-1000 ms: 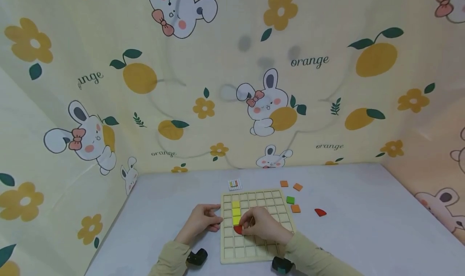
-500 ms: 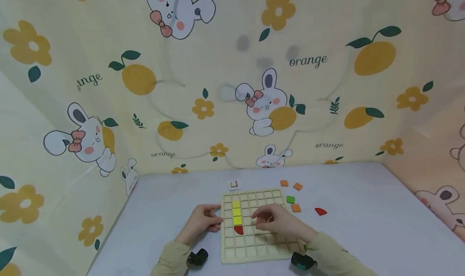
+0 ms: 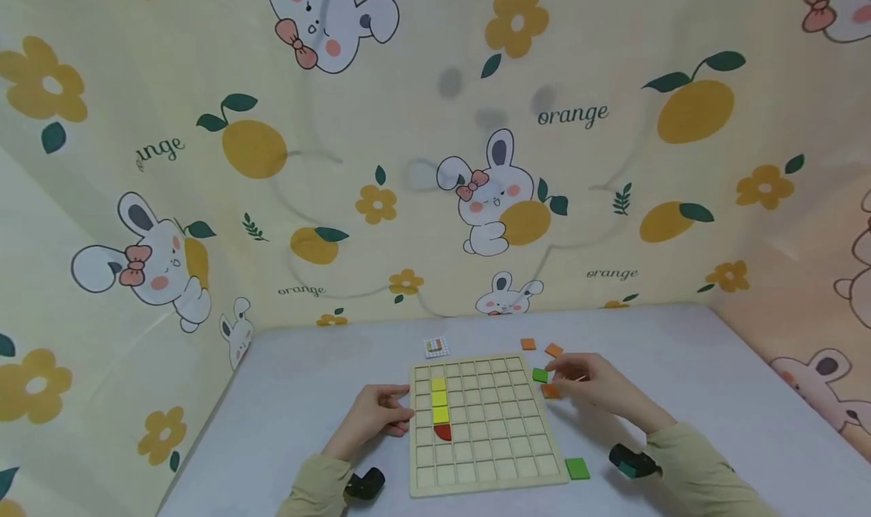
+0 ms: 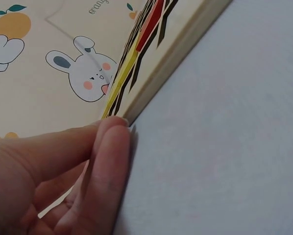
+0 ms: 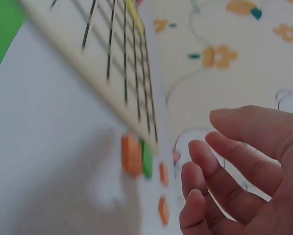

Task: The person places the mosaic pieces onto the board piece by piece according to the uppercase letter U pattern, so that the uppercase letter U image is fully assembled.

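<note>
A cream gridded board (image 3: 490, 443) lies on the table, with several yellow square tiles (image 3: 438, 398) in one column. Below them in that column sits a red quarter-round tile (image 3: 443, 432). My left hand (image 3: 370, 417) touches the board's left edge with its fingertips; in the left wrist view the fingers (image 4: 112, 152) lie against the board's side. Just off the board's right side, my right hand (image 3: 602, 385) hovers beside an orange square tile (image 3: 550, 391) and a green square tile (image 3: 540, 376). In the right wrist view its fingers (image 5: 203, 159) are loosely bent and apart, holding nothing.
Two more orange tiles (image 3: 528, 344) lie behind the board's right corner. Another green tile (image 3: 577, 469) rests by its front right corner. A small pattern card (image 3: 436, 347) lies behind the board. A printed rabbit-and-orange curtain (image 3: 381, 139) closes off the table's back and sides.
My right hand has let go of the red quarter-round tile on the board and moved right to the loose tiles. The front green tile has come into view. My left hand has stayed put.
</note>
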A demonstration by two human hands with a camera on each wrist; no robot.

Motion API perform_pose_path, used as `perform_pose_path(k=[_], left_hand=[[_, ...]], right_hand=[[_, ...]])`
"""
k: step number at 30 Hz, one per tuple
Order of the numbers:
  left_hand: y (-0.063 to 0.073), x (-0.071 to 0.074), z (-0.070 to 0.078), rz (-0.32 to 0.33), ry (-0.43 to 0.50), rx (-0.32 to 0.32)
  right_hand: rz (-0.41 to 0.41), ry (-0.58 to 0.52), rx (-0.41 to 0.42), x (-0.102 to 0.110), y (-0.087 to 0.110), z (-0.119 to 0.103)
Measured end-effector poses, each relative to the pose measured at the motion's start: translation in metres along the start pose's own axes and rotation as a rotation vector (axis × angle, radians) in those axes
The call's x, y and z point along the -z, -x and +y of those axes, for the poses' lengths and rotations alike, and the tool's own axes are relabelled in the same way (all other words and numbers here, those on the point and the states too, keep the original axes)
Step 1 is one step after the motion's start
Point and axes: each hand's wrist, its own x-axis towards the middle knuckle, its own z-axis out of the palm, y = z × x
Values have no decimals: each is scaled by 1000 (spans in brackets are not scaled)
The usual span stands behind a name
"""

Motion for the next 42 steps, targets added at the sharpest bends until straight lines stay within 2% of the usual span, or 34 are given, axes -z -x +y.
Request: perform_pose_path(k=[2, 5, 12, 16, 25, 30, 36, 42], left_hand=[[0, 0, 0, -4, -1, -1], [-1, 0, -1, -10, 3, -7], [-4, 2, -3, -8, 4, 9], [-3, 3, -4, -14, 9, 4], [-2, 2, -5, 0, 2, -1], [-3, 0, -4, 14, -11, 20], [-4, 0, -3, 10, -14, 12], [-3, 0, -2, 17, -14, 22]], right_hand=[[-18, 2, -8, 7, 5, 8], [-78, 6, 36, 15, 13, 17], [-330, -109, 76, 19, 35, 29], [-409, -147, 110, 14, 47, 29], [-401, -110, 187, -1, 61, 27], [-402, -73, 239, -6, 62, 28], [-416, -73, 275, -7, 59, 29], [-421, -84, 240, -6, 58, 27]])
